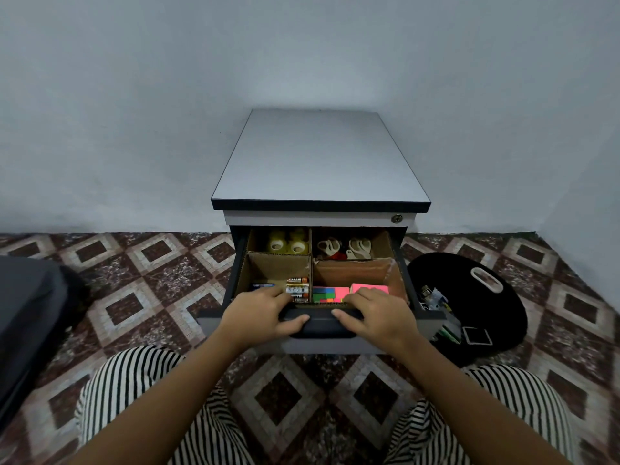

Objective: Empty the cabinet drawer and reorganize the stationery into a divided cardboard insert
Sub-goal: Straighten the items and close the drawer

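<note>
The grey cabinet (pixel 320 156) stands against the wall with its top drawer (pixel 208 322) pulled out. Inside sits a divided cardboard insert (pixel 278 263). Tape rolls (pixel 288 242) fill the back left cell, white scissors (pixel 345 247) the back right, batteries (pixel 297 286) the front left, and pink sticky notes (pixel 369 289) with coloured flags (pixel 323 294) the front right. My left hand (pixel 260 313) and my right hand (pixel 372 313) both grip the black drawer handle (pixel 320 325), fingers curled over its top edge and thumbs on its front.
A round black tray (pixel 496 313) with a few leftover items lies on the patterned tile floor right of the drawer. A dark grey object (pixel 27 323) sits at the left edge. My striped trouser knees (pixel 141 391) flank the floor before the cabinet.
</note>
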The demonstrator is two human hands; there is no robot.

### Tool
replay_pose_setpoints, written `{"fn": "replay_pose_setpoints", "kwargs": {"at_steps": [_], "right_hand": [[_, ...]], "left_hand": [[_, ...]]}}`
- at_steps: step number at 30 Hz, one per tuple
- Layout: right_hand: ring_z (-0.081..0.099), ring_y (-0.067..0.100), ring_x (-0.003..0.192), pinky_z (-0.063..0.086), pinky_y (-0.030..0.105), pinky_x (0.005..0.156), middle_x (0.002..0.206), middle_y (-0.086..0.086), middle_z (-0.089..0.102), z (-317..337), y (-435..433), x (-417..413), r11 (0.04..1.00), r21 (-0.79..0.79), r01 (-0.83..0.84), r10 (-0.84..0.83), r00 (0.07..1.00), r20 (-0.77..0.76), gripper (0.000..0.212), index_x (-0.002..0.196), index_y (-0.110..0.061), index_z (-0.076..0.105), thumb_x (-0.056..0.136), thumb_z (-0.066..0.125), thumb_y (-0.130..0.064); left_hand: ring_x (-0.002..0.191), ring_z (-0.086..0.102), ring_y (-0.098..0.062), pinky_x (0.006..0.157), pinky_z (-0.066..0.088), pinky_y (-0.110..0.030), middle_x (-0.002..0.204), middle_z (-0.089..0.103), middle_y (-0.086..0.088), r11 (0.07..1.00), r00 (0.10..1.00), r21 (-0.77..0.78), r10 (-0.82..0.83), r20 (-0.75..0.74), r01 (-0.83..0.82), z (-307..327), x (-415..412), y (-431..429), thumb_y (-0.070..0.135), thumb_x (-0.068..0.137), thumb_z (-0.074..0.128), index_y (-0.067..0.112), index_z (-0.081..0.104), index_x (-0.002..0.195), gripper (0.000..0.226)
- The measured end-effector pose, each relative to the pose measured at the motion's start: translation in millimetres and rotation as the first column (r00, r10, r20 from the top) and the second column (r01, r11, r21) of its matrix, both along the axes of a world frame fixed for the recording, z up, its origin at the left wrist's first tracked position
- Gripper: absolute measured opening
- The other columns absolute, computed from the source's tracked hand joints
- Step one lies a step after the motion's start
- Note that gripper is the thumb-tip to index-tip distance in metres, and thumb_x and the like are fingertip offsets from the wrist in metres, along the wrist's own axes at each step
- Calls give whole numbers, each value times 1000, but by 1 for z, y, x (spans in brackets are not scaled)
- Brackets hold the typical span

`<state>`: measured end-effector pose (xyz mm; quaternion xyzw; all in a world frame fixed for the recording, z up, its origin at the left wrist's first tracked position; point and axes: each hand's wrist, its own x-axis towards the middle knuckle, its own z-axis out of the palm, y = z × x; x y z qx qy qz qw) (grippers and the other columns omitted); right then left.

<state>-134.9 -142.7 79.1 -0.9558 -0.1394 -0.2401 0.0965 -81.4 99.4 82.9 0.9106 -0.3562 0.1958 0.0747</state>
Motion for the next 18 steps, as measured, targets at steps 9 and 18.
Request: {"fn": "replay_pose_setpoints", "kwargs": {"at_steps": [9,18], "right_hand": [[63,20,80,48,35,62,84,-3,66,19,7,34,978,-103,180,-178,984,26,56,83,-22,73,83,35,-62],[39,42,128,41,55,97,132,20,49,-16,6,-13,783,361,506,-517,853,-74,33,110,-11,67,86,64,-35]], "left_hand": [[98,61,-29,82,52,-41,108,63,-10,988,990,-75,137,10,-136,9,31,-13,67,84,37,15,67,107,64],[144,1,-33,116,10,-53,156,10,-16,646,757,-410,459,-465,-644,-21,-31,-11,53,85,54,13,27,146,78]]}}
